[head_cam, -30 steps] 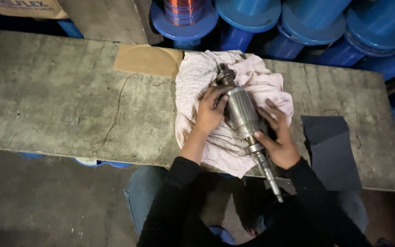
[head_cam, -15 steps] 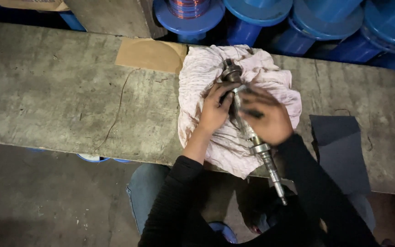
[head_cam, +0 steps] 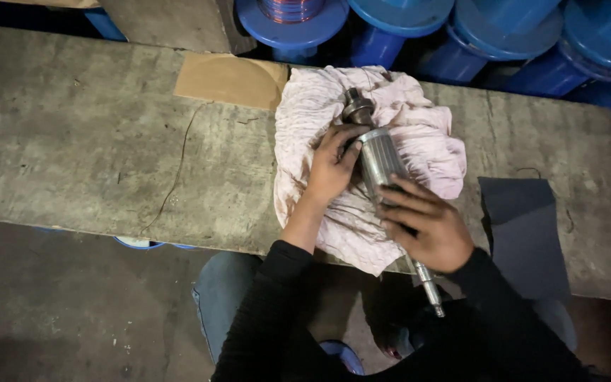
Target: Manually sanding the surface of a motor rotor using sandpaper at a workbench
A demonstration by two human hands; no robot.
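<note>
A metal motor armature (head_cam: 378, 157) with a long shaft lies on a crumpled pale pink cloth (head_cam: 305, 113) on a worn wooden bench (head_cam: 93, 141). My left hand (head_cam: 332, 168) grips the left side of its ribbed core near the far end. My right hand (head_cam: 424, 225) is laid over the near part of the core and shaft, fingers curled on it. The shaft tip (head_cam: 433, 293) sticks out past the bench's front edge, toward my lap.
A piece of brown cardboard (head_cam: 231, 78) lies on the bench left of the cloth. A dark grey sheet (head_cam: 525, 226) lies at the right. Several blue spools (head_cam: 404, 21) stand behind the bench, one wound with copper wire (head_cam: 293, 8).
My right hand has slid back down from the upper core to the near part of the armature. My left hand has stayed on the far end.
</note>
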